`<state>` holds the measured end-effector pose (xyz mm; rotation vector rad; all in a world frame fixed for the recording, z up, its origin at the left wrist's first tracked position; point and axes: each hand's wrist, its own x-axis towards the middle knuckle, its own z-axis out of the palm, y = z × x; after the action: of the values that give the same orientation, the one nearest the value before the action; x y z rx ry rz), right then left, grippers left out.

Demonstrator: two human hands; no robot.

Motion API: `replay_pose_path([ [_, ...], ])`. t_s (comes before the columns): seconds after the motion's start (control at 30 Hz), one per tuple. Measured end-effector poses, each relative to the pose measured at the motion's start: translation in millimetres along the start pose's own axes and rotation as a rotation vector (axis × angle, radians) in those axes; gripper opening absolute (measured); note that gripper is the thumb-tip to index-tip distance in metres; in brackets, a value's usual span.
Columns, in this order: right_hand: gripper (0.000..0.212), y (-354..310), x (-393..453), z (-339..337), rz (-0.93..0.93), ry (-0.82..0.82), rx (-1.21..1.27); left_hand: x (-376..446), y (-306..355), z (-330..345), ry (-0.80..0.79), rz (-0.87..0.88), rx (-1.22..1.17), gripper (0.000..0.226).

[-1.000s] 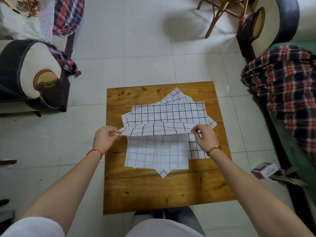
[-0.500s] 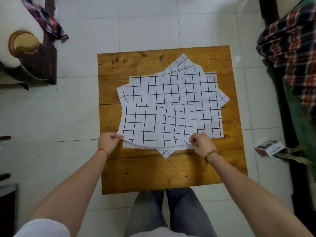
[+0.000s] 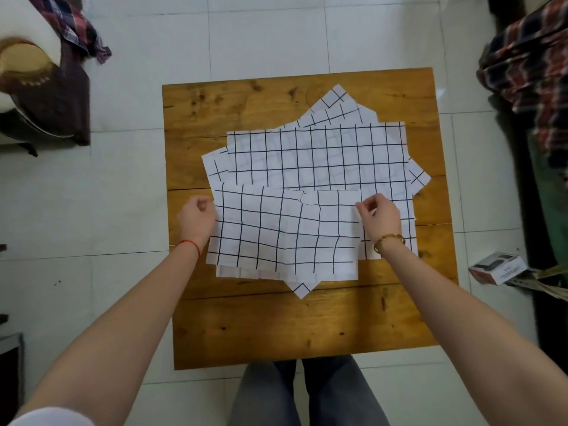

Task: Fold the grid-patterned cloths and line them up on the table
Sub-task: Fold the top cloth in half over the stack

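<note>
Pinching the folded cloth at its far corners, the left hand holds the left edge with curled fingers and the right hand nips the right corner between thumb and fingertips. It lies between the hands on the table, on top of a fanned pile of unfolded cloths that spreads beyond both hands and out past the right wrist.

Thin and limp, it looks light: the grid lines ripple and a small crease breaks the far edge, so it will likely sag or slide unless taken at two corners and kept taut. Corners and the fold line are the best holds; the middle would only bunch.

Its near edge does not sit square, with a lower layer peeping out nearer the body. Bare wood lies nearer than the wrists and in narrow strips left and right of the pile, so the near strip seems the safest place for a row. Table edges are close outside each hand.
</note>
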<state>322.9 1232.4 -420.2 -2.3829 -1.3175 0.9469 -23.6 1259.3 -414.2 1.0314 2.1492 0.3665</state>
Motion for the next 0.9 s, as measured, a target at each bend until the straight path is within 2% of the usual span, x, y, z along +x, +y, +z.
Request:
replay_pose_path([
  [0.13, 0.022, -2.4, 24.2, 11.1, 0.138, 0.023, 0.080, 22.3, 10.5, 16.5, -0.043, -0.028, -0.067, 0.029],
  [0.27, 0.028, 1.3, 30.0, 19.4, 0.245, 0.025, 0.148, 41.4, 8.9, 30.4, -0.137, -0.079, 0.046, 0.038],
  [0.43, 0.022, 2.9, 33.7, 24.2, 0.290, 0.051, 0.291, 48.5, 12.3, 39.2, -0.114, -0.075, 0.058, 0.047],
  [0.63, 0.013, 3.9, 44.5, 21.1, 0.295, 0.173, 0.395, 47.8, 8.5, 43.5, -0.071, -0.115, -0.260, 0.037],
  [0.73, 0.013, 4.5, 50.3, 18.1, 0.294, 0.194, 0.400, 43.6, 6.8, 44.6, -0.068, -0.118, -0.310, 0.034],
  [0.83, 0.025, 2.1, 51.1, 17.7, 0.262, 0.151, 0.396, 42.2, 3.2, 45.6, -0.047, -0.129, -0.334, 0.028],
  [0.9, 0.038, 1.1, 48.8, 20.0, 0.163, 0.210, 0.179, 40.8, 2.1, 45.1, -0.013, -0.104, -0.283, 0.013],
])
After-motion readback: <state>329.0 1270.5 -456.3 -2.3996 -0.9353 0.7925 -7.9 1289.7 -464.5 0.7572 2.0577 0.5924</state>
